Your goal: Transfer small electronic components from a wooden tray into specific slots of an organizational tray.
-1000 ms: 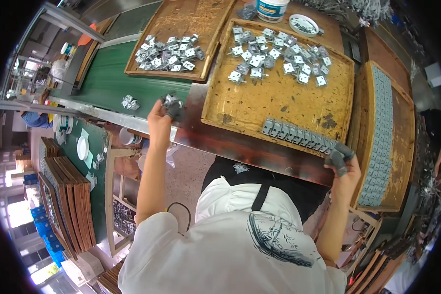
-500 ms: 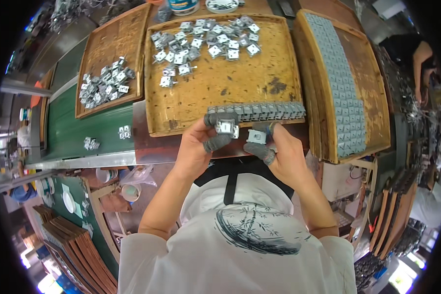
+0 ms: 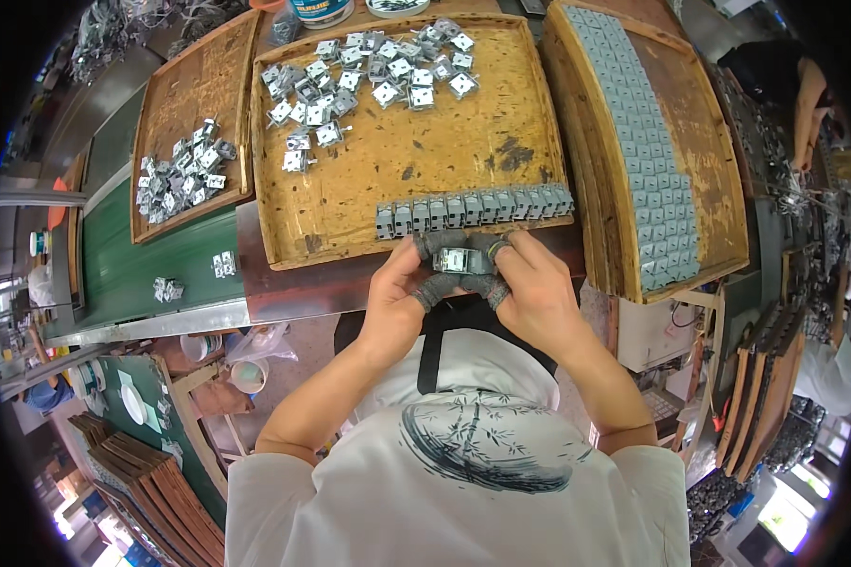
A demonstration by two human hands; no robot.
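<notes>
My left hand [image 3: 394,298] and my right hand [image 3: 539,293] meet just in front of the middle wooden tray's near edge. Grey fabric covers the thumb and forefinger of each. Between these covered fingertips is a small boxy metal part [image 3: 456,260], gripped from both sides with its bright silvery face upward. The fingers hide its sides, and I cannot tell how its pieces fit together. Right beyond my fingertips runs a row of similar grey metal parts [image 3: 473,207] along the tray's front. Loose silvery metal parts [image 3: 336,94] lie scattered in the tray's far half.
The middle wooden tray [image 3: 425,151] sits on the bench. A left tray [image 3: 184,85] holds a heap of metal parts. On the right, stacked trays [image 3: 586,170] carry tight rows of grey parts [image 3: 657,180]. Two small clusters rest on the green surface [image 3: 123,250]. Another person's arm [image 3: 808,109] shows far right.
My hands have come together. The silvery piece in my left hand and the grey piece in my right, apart before, now meet between my fingers. The whole view has shifted slightly.
</notes>
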